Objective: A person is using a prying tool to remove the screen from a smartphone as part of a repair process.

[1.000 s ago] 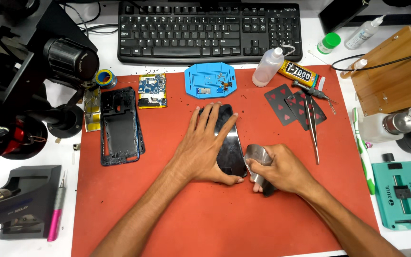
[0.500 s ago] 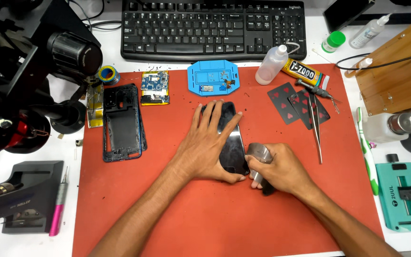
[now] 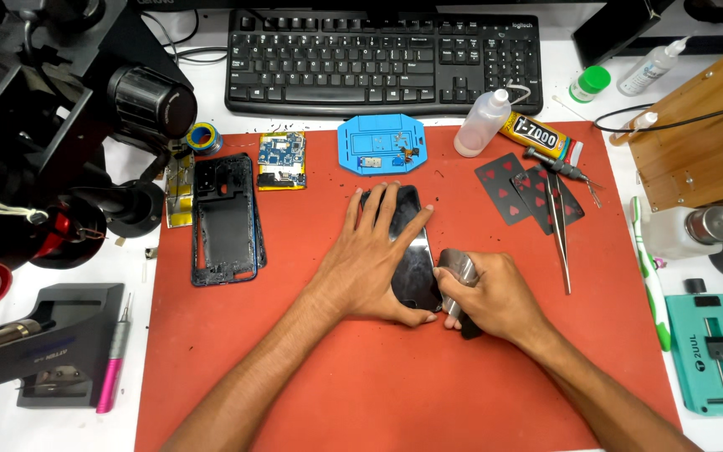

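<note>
A black phone screen panel (image 3: 416, 261) lies on the red work mat (image 3: 311, 377). My left hand (image 3: 374, 259) lies flat on it with fingers spread, pressing it down. My right hand (image 3: 491, 297) grips a thin shiny metal pry tool (image 3: 458, 268) with a dark handle, and the blade touches the panel's right edge. The lower part of the panel is hidden under my hands.
A dark phone frame (image 3: 225, 219), a small circuit board (image 3: 282, 159) and a blue parts tray (image 3: 380, 144) lie on the mat's upper left. Playing cards (image 3: 522, 192), tweezers (image 3: 561, 230), a glue tube (image 3: 539, 136) and a squeeze bottle (image 3: 480, 124) sit right. A keyboard (image 3: 382, 60) lies behind.
Both hands stay on the panel. My right hand with the metal tool has shifted slightly along the panel's right edge.
</note>
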